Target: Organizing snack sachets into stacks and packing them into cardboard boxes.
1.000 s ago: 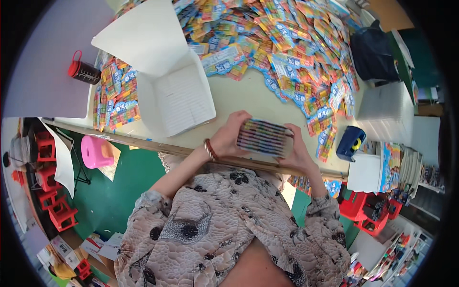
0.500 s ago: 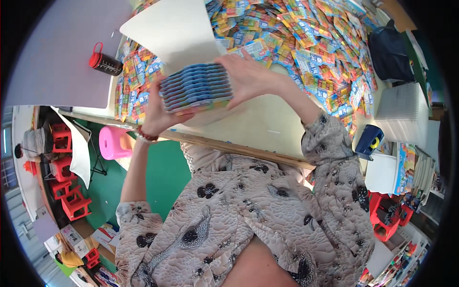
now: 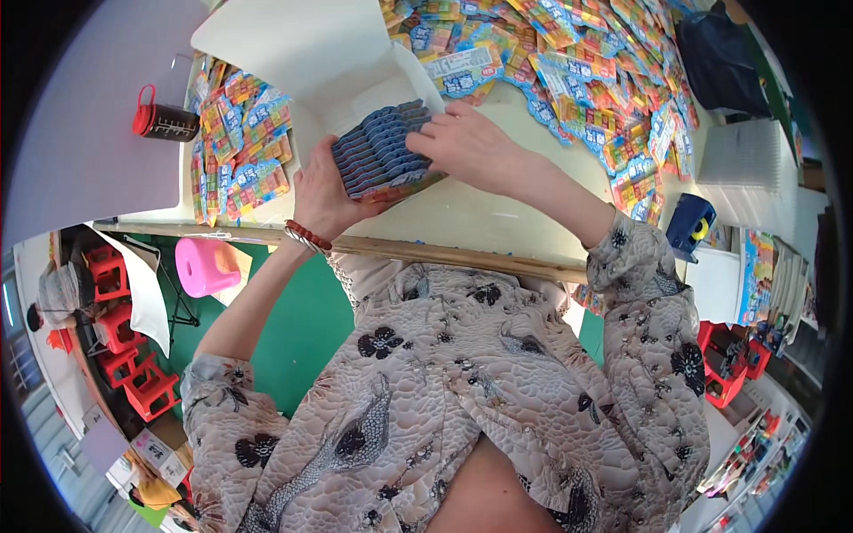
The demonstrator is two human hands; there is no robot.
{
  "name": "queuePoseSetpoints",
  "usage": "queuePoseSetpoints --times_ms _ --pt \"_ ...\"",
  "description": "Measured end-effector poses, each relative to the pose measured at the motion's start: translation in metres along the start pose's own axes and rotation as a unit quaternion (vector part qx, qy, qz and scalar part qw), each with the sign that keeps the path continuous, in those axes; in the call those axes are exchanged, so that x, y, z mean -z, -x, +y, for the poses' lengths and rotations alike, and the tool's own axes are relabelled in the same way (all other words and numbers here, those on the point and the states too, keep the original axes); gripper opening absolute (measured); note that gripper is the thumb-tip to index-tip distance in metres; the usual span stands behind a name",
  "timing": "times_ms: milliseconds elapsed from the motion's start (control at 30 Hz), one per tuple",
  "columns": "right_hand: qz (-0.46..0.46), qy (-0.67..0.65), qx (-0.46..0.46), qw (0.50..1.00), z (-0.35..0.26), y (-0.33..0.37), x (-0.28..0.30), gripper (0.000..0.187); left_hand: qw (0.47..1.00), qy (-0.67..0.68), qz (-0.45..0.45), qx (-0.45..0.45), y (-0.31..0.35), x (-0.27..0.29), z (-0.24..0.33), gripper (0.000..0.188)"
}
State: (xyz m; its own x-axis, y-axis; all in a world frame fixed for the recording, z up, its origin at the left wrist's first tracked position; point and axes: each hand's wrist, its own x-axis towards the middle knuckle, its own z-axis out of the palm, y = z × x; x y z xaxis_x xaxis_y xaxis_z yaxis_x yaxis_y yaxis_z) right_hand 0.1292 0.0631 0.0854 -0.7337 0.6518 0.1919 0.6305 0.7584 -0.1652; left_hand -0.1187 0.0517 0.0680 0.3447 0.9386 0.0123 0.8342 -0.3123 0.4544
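A neat stack of blue-edged, colourful flat packets (image 3: 382,153) is at the near opening of a white cardboard box (image 3: 404,80), partly inside its walls. My left hand (image 3: 330,188) grips the stack at its left and lower side, fingers wrapped round it. At the stack's right edge, my right hand (image 3: 466,147) is closed with curled fingers against the packets, close to the box's right wall. The box's lid flap (image 3: 289,40) stands raised on the far left. How deep the packets sit in the box is partly hidden.
Loose colourful packets (image 3: 586,80) pile up across the far right, with a smaller heap (image 3: 244,133) at the left. A black bottle with a red cap (image 3: 169,122) lies left. At the right are a blue tape dispenser (image 3: 689,226) and stacked white trays (image 3: 746,169).
The stack has moved right and slightly nearer, turned, and now sits at the box opening. The box's inside has come into view. My right hand's fingers have curled in at the stack's right side.
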Motion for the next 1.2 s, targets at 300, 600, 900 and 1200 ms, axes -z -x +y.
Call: queuePoseSetpoints --times_ms 300,600,900,1200 --pt "0.074 0.024 0.009 0.997 -0.001 0.011 -0.017 0.010 0.999 -0.033 -0.005 -0.007 -0.002 0.002 0.003 0.109" --pt "-0.051 0.057 0.012 0.997 0.002 0.007 -0.014 0.004 0.999 -0.036 -0.014 0.020 -0.004 0.002 0.006 0.112" --pt "-0.116 0.019 0.106 0.987 0.008 -0.005 -0.005 0.006 0.997 0.012 -0.073 0.011 0.000 0.009 -0.006 0.105" --pt "-0.112 -0.047 0.039 0.992 0.000 -0.008 -0.002 0.009 0.965 -0.141 -0.218 0.018 -0.023 0.024 0.016 0.102"
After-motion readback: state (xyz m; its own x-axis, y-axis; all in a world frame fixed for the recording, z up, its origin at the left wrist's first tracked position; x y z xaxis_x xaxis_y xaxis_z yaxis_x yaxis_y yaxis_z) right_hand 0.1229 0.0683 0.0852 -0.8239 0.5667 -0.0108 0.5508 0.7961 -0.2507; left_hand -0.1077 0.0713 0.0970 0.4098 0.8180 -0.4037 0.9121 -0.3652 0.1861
